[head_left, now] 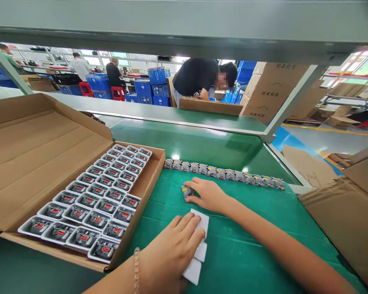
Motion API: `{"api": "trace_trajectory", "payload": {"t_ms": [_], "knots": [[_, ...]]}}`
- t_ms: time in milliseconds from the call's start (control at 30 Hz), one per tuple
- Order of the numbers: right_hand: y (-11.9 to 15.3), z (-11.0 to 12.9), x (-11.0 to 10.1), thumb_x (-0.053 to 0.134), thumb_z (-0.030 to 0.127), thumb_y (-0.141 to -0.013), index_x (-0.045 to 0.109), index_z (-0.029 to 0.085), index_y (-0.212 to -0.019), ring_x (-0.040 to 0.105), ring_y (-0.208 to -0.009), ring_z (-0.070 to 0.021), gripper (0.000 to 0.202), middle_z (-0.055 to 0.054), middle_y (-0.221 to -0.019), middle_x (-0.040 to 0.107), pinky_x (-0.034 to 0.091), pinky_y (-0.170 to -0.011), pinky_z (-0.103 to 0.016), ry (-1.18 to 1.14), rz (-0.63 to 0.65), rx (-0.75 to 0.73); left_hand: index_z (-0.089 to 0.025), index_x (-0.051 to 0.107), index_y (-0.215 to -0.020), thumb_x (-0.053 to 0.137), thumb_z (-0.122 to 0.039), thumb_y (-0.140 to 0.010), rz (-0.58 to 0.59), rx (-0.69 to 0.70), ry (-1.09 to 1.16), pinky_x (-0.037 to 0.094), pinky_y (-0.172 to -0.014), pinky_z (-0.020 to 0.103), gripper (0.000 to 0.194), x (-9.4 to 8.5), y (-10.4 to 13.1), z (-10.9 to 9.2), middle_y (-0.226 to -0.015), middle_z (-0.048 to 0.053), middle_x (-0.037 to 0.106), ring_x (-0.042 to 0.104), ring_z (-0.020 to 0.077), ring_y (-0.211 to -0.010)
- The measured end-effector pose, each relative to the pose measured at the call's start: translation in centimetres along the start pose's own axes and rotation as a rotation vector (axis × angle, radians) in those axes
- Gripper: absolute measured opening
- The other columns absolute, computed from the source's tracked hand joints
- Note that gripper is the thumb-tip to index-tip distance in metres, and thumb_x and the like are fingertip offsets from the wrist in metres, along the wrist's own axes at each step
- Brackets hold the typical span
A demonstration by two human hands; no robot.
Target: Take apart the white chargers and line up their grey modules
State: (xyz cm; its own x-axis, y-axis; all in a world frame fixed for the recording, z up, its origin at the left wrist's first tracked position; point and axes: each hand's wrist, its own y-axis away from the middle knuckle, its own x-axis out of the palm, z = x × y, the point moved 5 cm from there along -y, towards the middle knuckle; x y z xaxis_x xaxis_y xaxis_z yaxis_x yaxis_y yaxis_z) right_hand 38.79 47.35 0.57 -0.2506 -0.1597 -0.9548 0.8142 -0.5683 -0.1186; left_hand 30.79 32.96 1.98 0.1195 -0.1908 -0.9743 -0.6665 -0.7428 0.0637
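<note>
Nearest to us, our left hand (178,241) lies over the white pieces (192,271), to the right of the open box (145,183). Its fingers curl down onto them; we cannot tell whether the thumb closes underneath. Light, even pressure should suit us, since the pieces overlap and might fan out.

Just beyond, our right hand (208,195) has its fingers narrow, thumb and fingertips pinching a small gray part (187,192) by its sides, also to the right of the box and close to the green surface (162,204). We do well to grip only the sides, leaving its yellow mark uncovered, and to lift it clear of the row of gray parts (221,174), which runs rightward from the box's far right corner, so that none get knocked.
</note>
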Motion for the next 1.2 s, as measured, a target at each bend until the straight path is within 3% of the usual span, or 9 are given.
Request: {"api": "trace_trajectory", "payload": {"t_ms": [100, 233, 400, 567, 800, 900, 967, 1067, 1200], "knots": [[-4.9, 1.9, 1.0, 0.054, 0.055, -0.089, 0.055, 0.019, -0.119, 0.061, -0.092, -0.0224, 0.046, -0.008, -0.103, 0.061, 0.046, -0.074, -0.030, 0.081, -0.054, 0.005, -0.012, 0.039, -0.128, 0.073, -0.036, -0.062, 0.005, 0.035, -0.032, 0.044, -0.097, 0.047, 0.078, -0.4, -0.2, -0.3, -0.127, 0.015, 0.050, 0.045, 0.0323, -0.117], [-8.8, 3.1, 1.7, 0.055, 0.052, -0.089, 0.057, 0.017, -0.106, 0.061, -0.093, -0.0236, 0.039, -0.007, -0.099, 0.064, 0.045, -0.072, -0.030, 0.174, -0.116, 0.094, -0.011, 0.040, -0.125, 0.066, -0.053, -0.070, -0.045, 0.069, -0.061, 0.046, -0.093, 0.047, 0.074, -0.2, -0.4, -0.3, -0.129, 0.017, 0.047, 0.045, 0.0330, -0.117], [-9.4, 3.7, 2.3, 0.053, 0.049, -0.090, 0.057, 0.015, -0.096, 0.062, -0.087, -0.0266, 0.035, -0.009, -0.094, 0.065, 0.045, -0.066, -0.032, 0.228, -0.143, 0.170, -0.012, 0.043, -0.117, 0.053, -0.055, -0.080, -0.135, 0.073, -0.042, 0.037, -0.105, 0.044, 0.058, 1.2, 0.1, 0.2, -0.147, 0.020, 0.027, 0.028, 0.0354, -0.135], [-9.5, 3.6, 2.4, 0.052, 0.050, -0.091, 0.058, 0.014, -0.095, 0.063, -0.085, -0.0274, 0.036, -0.010, -0.094, 0.066, 0.044, -0.065, -0.032, 0.247, -0.139, 0.206, -0.011, 0.042, -0.120, 0.049, -0.058, -0.082, -0.159, 0.083, -0.016, 0.038, -0.104, 0.046, 0.061, 1.8, 0.1, 0.2, -0.147, 0.020, 0.029, 0.029, 0.0363, -0.135], [-10.1, 2.6, 2.6, 0.054, 0.047, -0.092, 0.052, 0.016, -0.117, 0.062, -0.088, -0.0215, 0.041, -0.007, -0.100, 0.066, 0.043, -0.070, -0.028, 0.096, -0.190, 0.104, -0.010, 0.041, -0.122, 0.065, -0.056, -0.071, -0.158, 0.100, -0.019, 0.041, -0.101, 0.047, 0.073, 1.3, 0.3, 0.2, -0.147, 0.023, 0.028, 0.030, 0.0395, -0.134], [-9.5, 2.4, 0.9, 0.064, 0.040, -0.087, 0.054, 0.016, -0.118, 0.061, -0.080, -0.0184, 0.040, -0.004, -0.094, 0.067, 0.042, -0.067, -0.027, -0.045, -0.224, 0.054, -0.010, 0.042, -0.120, 0.074, -0.046, -0.063, -0.142, 0.106, 0.016, 0.041, -0.102, 0.048, 0.075, 1.3, 0.6, 0.3, -0.148, 0.023, 0.026, 0.029, 0.0402, -0.135], [-8.4, 2.8, -1.5, 0.064, 0.034, -0.087, 0.057, 0.017, -0.114, 0.059, -0.074, -0.0155, 0.032, -0.002, -0.088, 0.066, 0.042, -0.067, -0.026, -0.127, -0.256, 0.037, -0.011, 0.041, -0.122, 0.072, -0.037, -0.064, -0.181, 0.106, 0.097, 0.036, -0.107, 0.047, 0.071, 1.2, 0.8, 0.4, -0.146, 0.020, 0.033, 0.031, 0.0363, -0.135], [-5.2, 4.7, -5.7, 0.058, 0.028, -0.091, 0.060, 0.019, -0.108, 0.056, -0.071, -0.0115, 0.020, 0.001, -0.086, 0.065, 0.041, -0.067, -0.023, -0.238, -0.257, -0.054, -0.015, 0.036, -0.127, 0.065, -0.037, -0.074, -0.415, 0.068, 0.300, 0.034, -0.109, 0.045, 0.064, 0.5, 1.1, 0.5, -0.131, 0.014, 0.052, 0.047, 0.0280, -0.123], [0.9, 7.8, -8.6, 0.058, 0.026, -0.091, 0.062, 0.020, -0.097, 0.057, -0.075, -0.0081, 0.009, 0.004, -0.088, 0.065, 0.041, -0.068, -0.020, -0.371, -0.135, -0.163, -0.023, 0.036, -0.123, 0.070, -0.045, -0.070, -0.654, -0.080, 0.685, 0.051, -0.080, 0.030, 0.066, 0.5, 1.3, 1.2, -0.106, 0.005, 0.061, 0.063, 0.0183, -0.090]]}}
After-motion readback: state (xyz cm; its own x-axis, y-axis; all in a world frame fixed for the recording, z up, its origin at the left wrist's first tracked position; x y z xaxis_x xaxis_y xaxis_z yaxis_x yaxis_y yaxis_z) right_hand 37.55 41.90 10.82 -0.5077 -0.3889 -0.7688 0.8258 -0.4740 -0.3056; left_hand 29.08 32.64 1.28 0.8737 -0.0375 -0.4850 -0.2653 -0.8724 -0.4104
